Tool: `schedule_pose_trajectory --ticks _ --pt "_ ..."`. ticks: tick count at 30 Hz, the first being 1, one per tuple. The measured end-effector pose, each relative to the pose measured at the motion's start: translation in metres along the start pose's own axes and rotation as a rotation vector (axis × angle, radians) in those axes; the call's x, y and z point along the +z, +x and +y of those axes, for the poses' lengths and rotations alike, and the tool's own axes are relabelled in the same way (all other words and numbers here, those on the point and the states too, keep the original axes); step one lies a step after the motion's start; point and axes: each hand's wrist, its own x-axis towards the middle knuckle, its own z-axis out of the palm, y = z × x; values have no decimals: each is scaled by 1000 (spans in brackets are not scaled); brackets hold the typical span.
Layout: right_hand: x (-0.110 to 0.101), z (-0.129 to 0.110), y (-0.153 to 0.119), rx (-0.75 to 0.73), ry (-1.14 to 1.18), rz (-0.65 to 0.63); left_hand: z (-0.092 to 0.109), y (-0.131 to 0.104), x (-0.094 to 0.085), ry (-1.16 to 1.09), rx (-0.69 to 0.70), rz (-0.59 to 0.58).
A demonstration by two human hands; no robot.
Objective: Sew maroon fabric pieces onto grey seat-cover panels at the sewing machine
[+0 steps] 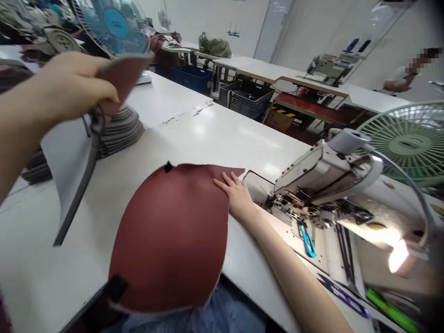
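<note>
My left hand (78,85) is raised at the upper left, its fingers closed on a red panel (126,83) with a greyish edge. Below that hand hangs a pale sheet with a dark grey border (78,199); whether it belongs to the held panel I cannot tell. A stack of grey-edged pieces (121,132) stands behind it. My right hand (239,196) lies with fingers spread on the pointed corner of a large rounded dark-red panel (169,231). This panel overhangs the table's near edge above my lap and carries black tabs on its rim.
A sewing machine (305,180) with a lit lamp (398,256) stands at the right. Blue thread snips (307,240) and purple-handled scissors (350,300) lie near it. Fans (116,23) stand left and right. Crates (246,99) sit beyond the white table (222,134); another person's arm (398,85) shows far right.
</note>
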Motion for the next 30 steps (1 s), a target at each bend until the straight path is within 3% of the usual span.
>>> schedule_pose_trajectory --ticks 1,2,5,7,9,11,14,17,24,30 --pt "-1 -2 -12 -24 5 -13 33 -12 8 1 30 -3" --pt "-2 -3 -25 -43 9 -25 65 -23 21 12 115 -85" --pt "-4 -7 -65 -75 9 -29 146 -52 81 36 441 -460" --pt "-5 -7 -90 -77 7 -14 183 -69 127 24 623 -671" --pt "-5 -4 -112 -75 24 -17 205 -83 165 38 736 -764" --pt "-5 2 -129 -73 59 -30 217 -93 187 37 800 -783" --pt "-3 13 -148 -104 136 -31 222 -97 201 -34 955 -728" --pt "2 22 -156 -141 197 -28 224 -95 206 -107 1091 -704" --pt "6 23 -163 -103 247 34 230 -88 215 -44 1184 -768" --pt "3 23 -168 -96 229 18 233 -88 216 -59 1196 -728"
